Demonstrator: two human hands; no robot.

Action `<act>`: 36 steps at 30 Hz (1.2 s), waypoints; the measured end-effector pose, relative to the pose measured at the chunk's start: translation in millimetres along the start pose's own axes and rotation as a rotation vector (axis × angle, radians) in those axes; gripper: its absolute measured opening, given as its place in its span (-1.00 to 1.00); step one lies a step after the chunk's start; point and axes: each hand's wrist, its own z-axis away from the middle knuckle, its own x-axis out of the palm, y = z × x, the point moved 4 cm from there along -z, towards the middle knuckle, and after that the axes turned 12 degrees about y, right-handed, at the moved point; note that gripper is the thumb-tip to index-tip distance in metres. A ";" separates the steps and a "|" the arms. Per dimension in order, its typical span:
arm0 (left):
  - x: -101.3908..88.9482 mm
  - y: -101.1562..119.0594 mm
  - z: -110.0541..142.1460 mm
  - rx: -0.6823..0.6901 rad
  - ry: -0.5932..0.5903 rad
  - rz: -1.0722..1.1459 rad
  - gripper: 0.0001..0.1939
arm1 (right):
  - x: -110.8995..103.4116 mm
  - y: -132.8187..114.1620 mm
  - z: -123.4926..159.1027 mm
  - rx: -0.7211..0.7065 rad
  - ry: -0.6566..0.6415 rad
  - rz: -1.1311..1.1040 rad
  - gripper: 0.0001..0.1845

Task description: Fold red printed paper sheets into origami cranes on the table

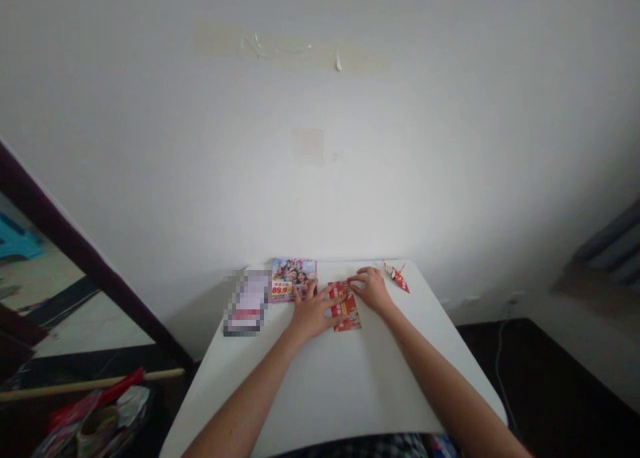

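Note:
A small red printed paper (pixel 349 317) lies flat near the far end of the white table (pixel 330 385). My left hand (pixel 311 311) rests on its left side with fingers spread and flat. My right hand (pixel 371 289) presses on the paper's far right corner, fingers curled down onto it. A colourful leaflet (pixel 293 278) with a yellow price tag lies just beyond my left hand. A folded red paper crane (pixel 397 275) sits to the right of my right hand.
A blurred-out flat object (pixel 247 303) lies at the table's far left. The table stands against a white wall. A mirror with a dark frame (pixel 75 245) leans at the left. Clutter and a wooden stick (pixel 90 383) lie on the floor at left.

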 end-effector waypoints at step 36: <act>-4.6 3.4 0.5 0.000 -0.006 0.005 -0.44 | -11.1 -0.6 15.2 -0.154 0.012 -0.059 -0.88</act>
